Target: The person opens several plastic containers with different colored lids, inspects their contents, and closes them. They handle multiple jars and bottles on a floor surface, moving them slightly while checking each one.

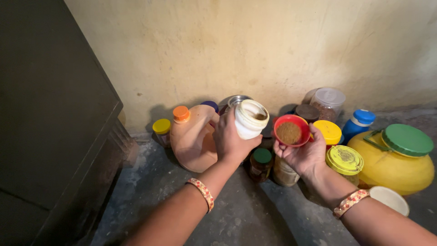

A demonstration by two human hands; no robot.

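The big yellow pot (pixel 395 166) with its green lid sits on the concrete floor (pixel 236 218) by the wall at the right, and the orange jug (pixel 193 139) stands at the wall further left, just behind the left hand (pixel 230 141). Between them crowd smaller jars, among them a green-lidded jar (pixel 261 164) directly below the hands.

The left hand wraps its fingers around a white jar (pixel 249 119), tilted toward the red lid (pixel 290 130). The right hand (pixel 302 157) cups that lid from beneath, fingers curled at its rim; brown powder fills it nearly level.

A further tilt of the jar would likely overfill the lid (it looks shallow), spilling powder onto the jars below. A slack right wrist could tip it too.
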